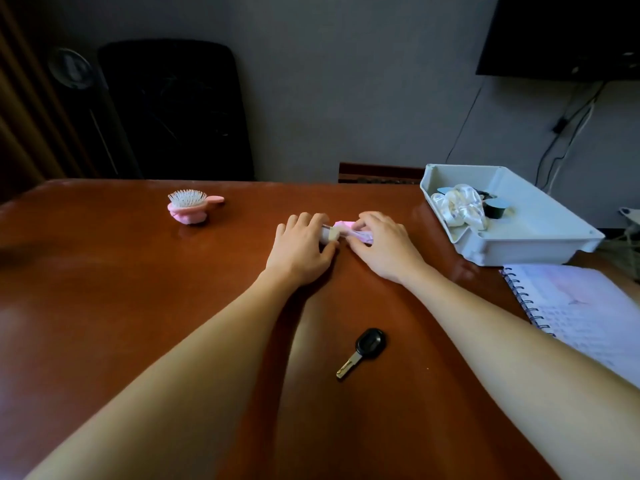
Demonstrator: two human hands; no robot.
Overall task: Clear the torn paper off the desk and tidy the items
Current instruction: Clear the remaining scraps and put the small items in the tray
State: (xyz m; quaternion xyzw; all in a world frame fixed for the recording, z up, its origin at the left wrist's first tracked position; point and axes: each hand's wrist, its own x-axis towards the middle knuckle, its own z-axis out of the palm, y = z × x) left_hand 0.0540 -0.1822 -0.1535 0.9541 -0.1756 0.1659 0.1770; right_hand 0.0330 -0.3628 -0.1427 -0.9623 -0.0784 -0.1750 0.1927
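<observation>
Left of the tray (540,244), torn paper (341,226) is being pinched on the desk (104,289) by curled fingers of the left hand (300,245) and right hand (384,249), arms being stretched forward, palms down

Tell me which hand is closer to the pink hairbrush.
Left. The left hand sits right of the pink hairbrush, the right hand farther right beyond it; both pinch the torn paper.

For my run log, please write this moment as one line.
step: paper pickup | left hand: grips torn paper | right hand: grips torn paper | key, hairbrush: loose on desk
</observation>
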